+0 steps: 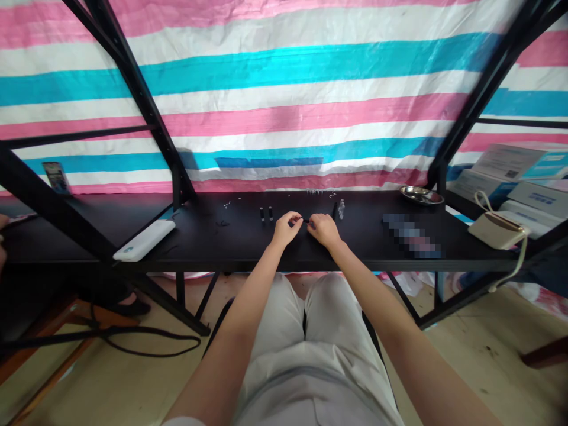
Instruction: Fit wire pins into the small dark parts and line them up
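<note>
Over the middle of the black table, my left hand and my right hand almost meet. Their fingertips pinch a small, thin black piece that spans the gap between them; its kind is too small to make out. Just left of my left hand, two short dark cylinders with pale lower parts stand upright. Behind my right hand stand a black cylinder and some clear, greyish ones. Several tiny white pieces line the table's back edge.
A long white case lies at the table's left end. To the right are a shiny metal dish, a blurred-out flat item and a cream bag with a strap. White boxes are stacked beyond. Black frame posts flank the table.
</note>
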`<state>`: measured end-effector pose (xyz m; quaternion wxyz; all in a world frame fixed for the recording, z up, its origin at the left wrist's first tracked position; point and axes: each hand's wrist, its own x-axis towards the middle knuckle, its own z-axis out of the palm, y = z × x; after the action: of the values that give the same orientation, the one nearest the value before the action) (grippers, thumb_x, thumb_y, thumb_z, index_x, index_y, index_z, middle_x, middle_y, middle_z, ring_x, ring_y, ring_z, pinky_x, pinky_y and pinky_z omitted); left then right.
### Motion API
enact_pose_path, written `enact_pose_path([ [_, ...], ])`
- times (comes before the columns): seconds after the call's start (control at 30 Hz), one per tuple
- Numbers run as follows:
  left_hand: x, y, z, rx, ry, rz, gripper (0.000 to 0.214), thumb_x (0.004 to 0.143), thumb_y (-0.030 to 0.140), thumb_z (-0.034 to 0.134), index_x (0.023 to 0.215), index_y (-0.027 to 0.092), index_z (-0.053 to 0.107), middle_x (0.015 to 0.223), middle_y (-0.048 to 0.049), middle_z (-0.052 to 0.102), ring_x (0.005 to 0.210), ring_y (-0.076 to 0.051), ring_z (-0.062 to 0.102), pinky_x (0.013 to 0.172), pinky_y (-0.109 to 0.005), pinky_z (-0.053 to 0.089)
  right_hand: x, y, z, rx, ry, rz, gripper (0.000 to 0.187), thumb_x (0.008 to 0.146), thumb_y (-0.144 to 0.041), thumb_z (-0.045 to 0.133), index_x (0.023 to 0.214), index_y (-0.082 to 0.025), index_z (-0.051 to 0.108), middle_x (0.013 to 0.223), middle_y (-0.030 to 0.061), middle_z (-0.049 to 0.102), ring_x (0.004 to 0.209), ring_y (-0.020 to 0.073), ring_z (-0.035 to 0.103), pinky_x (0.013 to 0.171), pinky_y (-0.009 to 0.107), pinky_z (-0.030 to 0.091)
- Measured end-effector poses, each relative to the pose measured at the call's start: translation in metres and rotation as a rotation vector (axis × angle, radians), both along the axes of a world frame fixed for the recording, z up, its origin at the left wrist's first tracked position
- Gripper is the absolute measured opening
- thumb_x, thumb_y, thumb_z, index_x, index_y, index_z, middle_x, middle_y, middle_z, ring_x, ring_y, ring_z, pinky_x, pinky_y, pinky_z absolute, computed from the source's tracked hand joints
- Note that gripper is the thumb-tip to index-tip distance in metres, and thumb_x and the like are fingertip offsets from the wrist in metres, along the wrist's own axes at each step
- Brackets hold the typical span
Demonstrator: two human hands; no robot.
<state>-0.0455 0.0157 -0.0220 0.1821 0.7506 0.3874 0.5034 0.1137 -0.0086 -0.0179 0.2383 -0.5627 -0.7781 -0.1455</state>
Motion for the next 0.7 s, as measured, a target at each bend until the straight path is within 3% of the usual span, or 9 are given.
enact_pose_path([
  [0.57,0.0026,0.0011,-0.0028,0.001,-0.022,-0.068,0.013,0.072,0.03,0.063,0.079,0.019,0.064,0.079,-0.0026,0.065,0.065,-0.012,0.058,0.064,-0.025,0.047,-0.0035,-0.001,0.0007,-0.078,0.044,0.032,0.012,0.08,-0.023,0.049,0.084,-0.015,0.057,0.08,0.0073,0.063,0.075,0.0188,0.054,0.068,0.028,0.032],
  [0.7,0.0014,-0.003,0.0025,0.015,-0.078,-0.006,0.017,0.075,0.036,0.061,0.077,0.019,0.064,0.076,-0.0032,0.065,0.065,-0.012,0.058,0.063,-0.025,0.045,-0.0033,0.0036,-0.0002,-0.091,0.147,0.095,0.011,0.079,-0.025,0.052,0.081,-0.016,0.058,0.076,0.0049,0.062,0.073,0.017,0.053,0.069,0.027,0.034],
])
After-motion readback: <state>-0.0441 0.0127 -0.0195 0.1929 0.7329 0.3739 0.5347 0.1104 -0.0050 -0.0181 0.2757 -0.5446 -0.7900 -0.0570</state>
